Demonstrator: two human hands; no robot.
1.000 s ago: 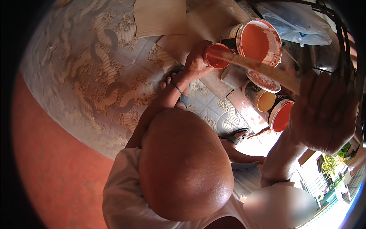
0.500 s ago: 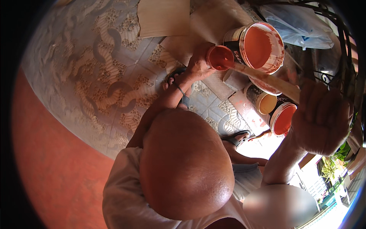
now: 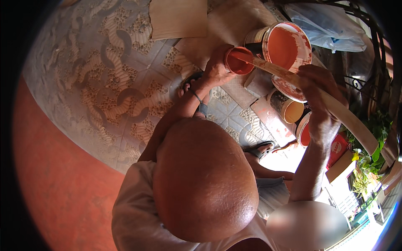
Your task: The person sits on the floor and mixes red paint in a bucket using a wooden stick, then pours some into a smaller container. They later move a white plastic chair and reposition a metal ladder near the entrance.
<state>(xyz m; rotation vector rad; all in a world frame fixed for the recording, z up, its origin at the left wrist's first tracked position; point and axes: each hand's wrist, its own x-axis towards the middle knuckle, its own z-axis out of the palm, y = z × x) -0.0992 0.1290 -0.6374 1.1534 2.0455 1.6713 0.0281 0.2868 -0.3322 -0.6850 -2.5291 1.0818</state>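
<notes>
My left hand point(image 3: 217, 70) is closed round a small cup point(image 3: 239, 69) with reddish-orange paint inside, tilted so its mouth shows. In my right hand point(image 3: 321, 94) is a long flat wooden stick point(image 3: 349, 119), gripped partway along its length. The stick's far end, smeared with red paint, reaches into the mouth of the cup. Just beyond the cup and to its right stands a large paint bucket point(image 3: 287, 48), with reddish-orange paint inside and streaks of it down the pale inner wall.
Below the bucket lie a paint-smeared round lid or tub point(image 3: 289, 87), a can with a yellowish inside point(image 3: 294, 112) and a red paint can point(image 3: 305, 134). A plastic bag point(image 3: 331, 27), metal scrollwork point(image 3: 356, 83) and a plant point(image 3: 374, 161) line the right. Cardboard point(image 3: 180, 19) lies on patterned tiles.
My right hand has moved left and up, now gripping the stick farther along, so its rear end shows behind the hand. The cup has shifted slightly left and up.
</notes>
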